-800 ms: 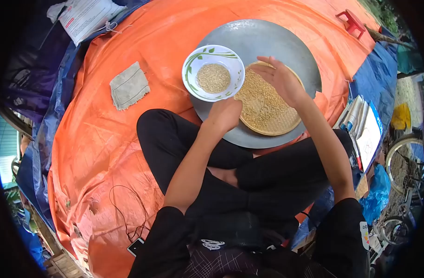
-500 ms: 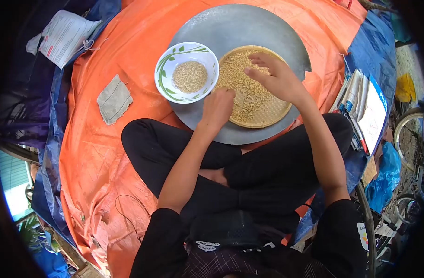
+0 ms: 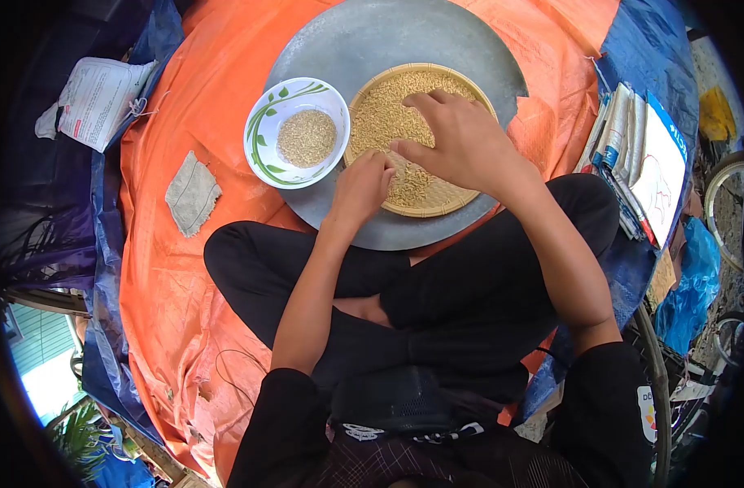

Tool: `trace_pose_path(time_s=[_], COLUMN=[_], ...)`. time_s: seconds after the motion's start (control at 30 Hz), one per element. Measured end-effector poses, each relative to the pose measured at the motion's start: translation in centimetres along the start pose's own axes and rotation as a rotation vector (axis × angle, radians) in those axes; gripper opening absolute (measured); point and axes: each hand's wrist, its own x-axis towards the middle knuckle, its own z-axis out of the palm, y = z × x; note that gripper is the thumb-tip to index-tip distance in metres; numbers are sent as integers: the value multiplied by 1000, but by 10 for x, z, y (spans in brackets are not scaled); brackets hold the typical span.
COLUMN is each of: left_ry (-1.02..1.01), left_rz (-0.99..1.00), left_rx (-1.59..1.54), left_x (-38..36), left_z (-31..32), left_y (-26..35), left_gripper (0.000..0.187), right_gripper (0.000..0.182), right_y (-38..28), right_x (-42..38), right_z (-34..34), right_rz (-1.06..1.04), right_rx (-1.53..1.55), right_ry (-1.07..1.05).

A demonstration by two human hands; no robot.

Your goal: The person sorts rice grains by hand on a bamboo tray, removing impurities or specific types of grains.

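A round woven basket holds a spread of yellowish grains that look like unhusked rice. My left hand is closed at the basket's left near rim; what its fingers hold, if anything, is hidden. Over the basket's right half hovers my right hand, open, with thumb and fingers apart and the thumb close to my left hand. Left of the basket stands a white bowl with green leaf patterns, holding paler grains. Both vessels rest on a large round grey metal tray.
An orange tarp lies under everything, over blue sheeting. A grey cloth piece lies left of the bowl. Folded printed sacks sit at the right, and a white printed bag at the far left. My crossed legs border the tray.
The view has shifted, so tray, bowl and basket appear further left. My right hand has come nearer to my left hand over the basket. My left hand stays closed by the rim.
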Motion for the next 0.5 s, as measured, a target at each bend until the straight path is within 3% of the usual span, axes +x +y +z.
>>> trace_pose_path(time_s=[0.07, 0.27, 0.5], left_ry=[29, 87, 103], left_rz=[-42, -91, -66], left_rx=[-136, -651, -870], left_x=[3, -2, -11], left_z=[-14, -62, -87], left_y=[4, 22, 32], left_gripper=[15, 21, 22], right_gripper=[52, 22, 13], right_y=[1, -1, -22], right_x=[1, 13, 13], right_z=[1, 2, 7], right_rz=[3, -52, -185], right_rx=[3, 405, 606], right_ry=[4, 33, 59])
